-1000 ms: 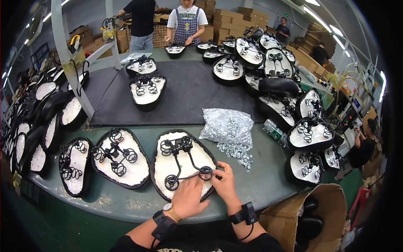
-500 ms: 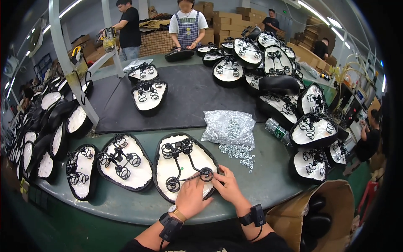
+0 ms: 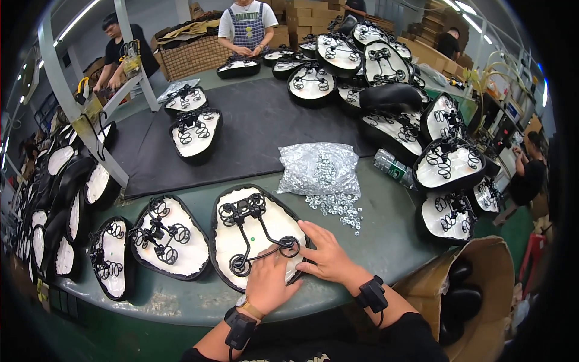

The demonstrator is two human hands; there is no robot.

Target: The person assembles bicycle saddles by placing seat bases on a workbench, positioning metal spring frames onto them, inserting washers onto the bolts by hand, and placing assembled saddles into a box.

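An upturned bicycle saddle (image 3: 265, 227) with a white underside, black rim and black wire spring frame lies before me at the bench's near edge. My left hand (image 3: 268, 282) lies flat over the saddle's lower end, its outstretched fingers reaching the wire between the two coils; the fingertips are partly hidden by the frame. At the saddle's right rim is my right hand (image 3: 327, 253), fingers apart and thumb pointing toward the right coil. Nothing shows in its grasp. Left of this saddle lie a second upturned saddle (image 3: 199, 238) and a narrower one tilted on its side (image 3: 116, 282).
A clear bag of nuts (image 3: 316, 169) has spilled loose nuts (image 3: 338, 208) onto the bench. Beyond are a plastic bottle (image 3: 393, 168) and a heap of saddles (image 3: 395, 134). An open carton (image 3: 416, 289) stands at lower right. A co-worker (image 3: 247, 27) handles a saddle across the bench.
The view has shifted and tilted slightly. My right hand's fingers have spread and lifted along the saddle's right rim, while my left hand stays on the lower end.
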